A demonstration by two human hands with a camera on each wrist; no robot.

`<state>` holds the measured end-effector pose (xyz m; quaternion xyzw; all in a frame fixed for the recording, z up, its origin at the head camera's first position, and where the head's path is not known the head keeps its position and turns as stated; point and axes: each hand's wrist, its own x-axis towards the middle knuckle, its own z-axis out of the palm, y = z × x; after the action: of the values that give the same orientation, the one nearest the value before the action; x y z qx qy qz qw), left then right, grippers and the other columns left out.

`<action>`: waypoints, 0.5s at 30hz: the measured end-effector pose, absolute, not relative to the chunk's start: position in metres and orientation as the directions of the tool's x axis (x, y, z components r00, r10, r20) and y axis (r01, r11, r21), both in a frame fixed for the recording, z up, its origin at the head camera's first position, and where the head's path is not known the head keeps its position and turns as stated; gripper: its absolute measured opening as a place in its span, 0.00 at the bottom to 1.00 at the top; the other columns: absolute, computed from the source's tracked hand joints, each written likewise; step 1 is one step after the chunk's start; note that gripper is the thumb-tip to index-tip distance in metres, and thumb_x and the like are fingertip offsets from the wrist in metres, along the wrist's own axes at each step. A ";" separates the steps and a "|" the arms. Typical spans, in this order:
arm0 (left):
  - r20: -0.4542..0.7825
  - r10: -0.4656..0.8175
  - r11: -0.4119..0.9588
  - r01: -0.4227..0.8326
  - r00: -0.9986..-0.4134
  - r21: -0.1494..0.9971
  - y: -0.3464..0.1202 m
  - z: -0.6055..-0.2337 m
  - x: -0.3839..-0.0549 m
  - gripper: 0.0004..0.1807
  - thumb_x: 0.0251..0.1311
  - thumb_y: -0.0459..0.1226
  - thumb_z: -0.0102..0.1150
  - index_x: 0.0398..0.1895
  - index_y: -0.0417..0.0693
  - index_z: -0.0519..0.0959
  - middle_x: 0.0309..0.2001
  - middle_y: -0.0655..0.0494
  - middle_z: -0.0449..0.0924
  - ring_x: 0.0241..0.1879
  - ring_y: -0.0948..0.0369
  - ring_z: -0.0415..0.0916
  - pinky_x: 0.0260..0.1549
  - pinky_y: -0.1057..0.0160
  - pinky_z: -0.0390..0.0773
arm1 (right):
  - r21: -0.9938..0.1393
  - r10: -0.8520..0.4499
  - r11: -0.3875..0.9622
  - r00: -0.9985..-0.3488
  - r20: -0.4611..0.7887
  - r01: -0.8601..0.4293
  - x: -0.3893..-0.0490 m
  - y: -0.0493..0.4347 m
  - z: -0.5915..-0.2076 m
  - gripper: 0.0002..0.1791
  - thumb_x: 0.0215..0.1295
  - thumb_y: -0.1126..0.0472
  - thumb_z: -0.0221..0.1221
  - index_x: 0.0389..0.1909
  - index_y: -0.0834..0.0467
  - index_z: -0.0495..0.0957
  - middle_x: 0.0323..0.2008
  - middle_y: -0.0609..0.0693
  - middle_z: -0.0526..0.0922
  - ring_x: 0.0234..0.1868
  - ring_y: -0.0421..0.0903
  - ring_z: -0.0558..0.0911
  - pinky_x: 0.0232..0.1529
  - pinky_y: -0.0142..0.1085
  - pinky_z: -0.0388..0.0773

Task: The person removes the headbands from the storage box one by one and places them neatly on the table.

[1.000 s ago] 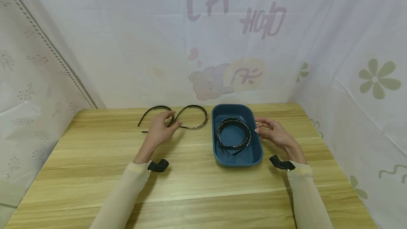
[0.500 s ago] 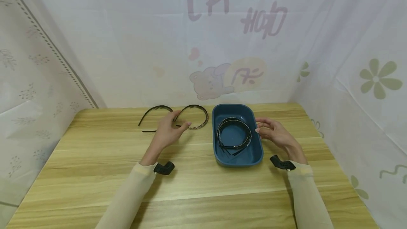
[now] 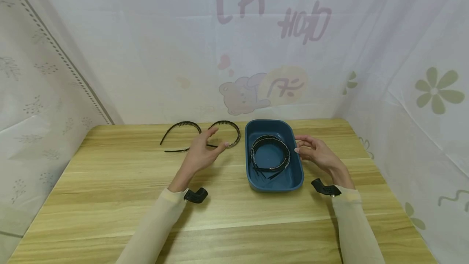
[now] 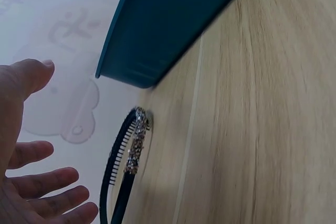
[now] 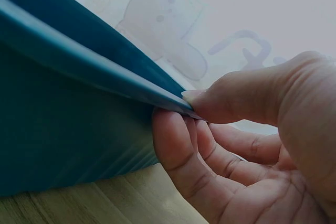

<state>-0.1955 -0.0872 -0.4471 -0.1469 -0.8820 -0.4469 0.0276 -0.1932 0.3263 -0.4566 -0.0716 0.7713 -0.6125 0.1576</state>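
The left hand (image 3: pixel 203 152) is hanging wide above the worktop (image 3: pixel 220 223), thumb standing well off the fingers, nothing held. Over the last second it has been shifting rightward, away from the left headband (image 3: pixel 183 123) and toward the right headband (image 3: pixel 239 133). That is apparently making the right headband the piece nearest its grasp, though both are lying loose and neither is being picked up. The right hand (image 3: pixel 318 154) is pinching the side rim of the blue container (image 3: pixel 276 188), thumb inside, fingers outside, probably steadying it. Inside, overlapping headbands (image 3: pixel 269 138) are resting in a loop; their number is hard to tell. Behind, a printed curtain (image 3: pixel 146 52) is hanging.
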 end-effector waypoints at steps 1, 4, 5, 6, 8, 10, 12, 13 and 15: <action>0.180 0.235 0.556 0.284 -0.955 0.781 -0.086 -0.447 -0.195 0.43 0.66 0.55 0.66 0.76 0.43 0.65 0.74 0.39 0.68 0.74 0.43 0.65 0.69 0.39 0.70 | -0.966 -0.301 0.242 -0.940 -0.160 0.087 -0.193 0.326 -0.457 0.33 0.73 0.63 0.62 0.74 0.65 0.62 0.45 0.51 0.77 0.39 0.40 0.84 0.44 0.33 0.85; 0.183 0.242 0.550 0.290 -0.953 0.783 -0.082 -0.446 -0.194 0.42 0.66 0.53 0.66 0.76 0.41 0.65 0.73 0.39 0.68 0.74 0.43 0.66 0.68 0.39 0.71 | -0.964 -0.305 0.251 -0.938 -0.165 0.088 -0.194 0.326 -0.457 0.33 0.73 0.62 0.61 0.74 0.65 0.62 0.46 0.52 0.76 0.40 0.40 0.83 0.44 0.33 0.85; 0.180 0.245 0.549 0.289 -0.953 0.784 -0.081 -0.446 -0.193 0.42 0.66 0.54 0.66 0.76 0.42 0.65 0.74 0.40 0.68 0.74 0.43 0.65 0.68 0.39 0.71 | -0.963 -0.305 0.254 -0.938 -0.166 0.088 -0.194 0.326 -0.457 0.33 0.73 0.62 0.62 0.75 0.65 0.61 0.46 0.52 0.76 0.40 0.41 0.83 0.45 0.34 0.85; 0.178 0.248 0.548 0.289 -0.952 0.785 -0.079 -0.445 -0.193 0.42 0.67 0.54 0.66 0.76 0.42 0.65 0.74 0.40 0.68 0.74 0.43 0.65 0.69 0.39 0.70 | -0.963 -0.304 0.256 -0.938 -0.167 0.088 -0.194 0.326 -0.457 0.34 0.73 0.62 0.62 0.75 0.64 0.62 0.46 0.52 0.76 0.40 0.41 0.83 0.45 0.34 0.85; 0.170 0.254 0.549 0.287 -0.952 0.785 -0.077 -0.445 -0.192 0.42 0.67 0.54 0.65 0.76 0.42 0.65 0.74 0.41 0.67 0.75 0.44 0.64 0.70 0.40 0.69 | -0.961 -0.301 0.259 -0.938 -0.170 0.091 -0.194 0.326 -0.456 0.34 0.73 0.62 0.62 0.75 0.64 0.62 0.46 0.53 0.76 0.40 0.41 0.83 0.45 0.34 0.85; 0.166 0.264 0.549 0.290 -0.950 0.784 -0.074 -0.444 -0.192 0.43 0.67 0.56 0.64 0.77 0.43 0.64 0.75 0.42 0.67 0.75 0.45 0.63 0.71 0.41 0.68 | -0.961 -0.298 0.259 -0.939 -0.173 0.095 -0.194 0.326 -0.456 0.34 0.73 0.62 0.62 0.75 0.63 0.62 0.46 0.52 0.76 0.40 0.41 0.83 0.45 0.34 0.84; 0.171 0.273 0.549 0.299 -0.947 0.781 -0.071 -0.443 -0.192 0.43 0.67 0.56 0.64 0.77 0.43 0.64 0.75 0.42 0.67 0.75 0.45 0.63 0.72 0.41 0.67 | -0.961 -0.296 0.259 -0.939 -0.175 0.098 -0.194 0.326 -0.456 0.34 0.73 0.61 0.62 0.75 0.63 0.62 0.46 0.53 0.76 0.40 0.41 0.83 0.45 0.34 0.84; 0.171 0.274 0.550 0.300 -0.946 0.779 -0.069 -0.444 -0.192 0.43 0.67 0.56 0.64 0.77 0.44 0.64 0.75 0.43 0.67 0.76 0.45 0.63 0.72 0.42 0.67 | -0.961 -0.295 0.259 -0.939 -0.176 0.099 -0.194 0.326 -0.456 0.34 0.73 0.61 0.62 0.75 0.63 0.62 0.46 0.53 0.76 0.40 0.41 0.83 0.45 0.34 0.84; 0.180 0.283 0.548 0.312 -0.942 0.776 -0.066 -0.444 -0.193 0.43 0.67 0.56 0.64 0.77 0.44 0.64 0.74 0.43 0.67 0.76 0.46 0.63 0.73 0.42 0.66 | -0.961 -0.297 0.258 -0.938 -0.176 0.098 -0.194 0.326 -0.457 0.33 0.73 0.61 0.62 0.75 0.63 0.62 0.46 0.53 0.76 0.40 0.41 0.83 0.45 0.34 0.85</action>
<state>-0.1929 -0.0664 -0.4442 -0.1690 -0.8796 -0.4444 0.0167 -0.1942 0.3262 -0.4573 -0.0642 0.7763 -0.6055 0.1632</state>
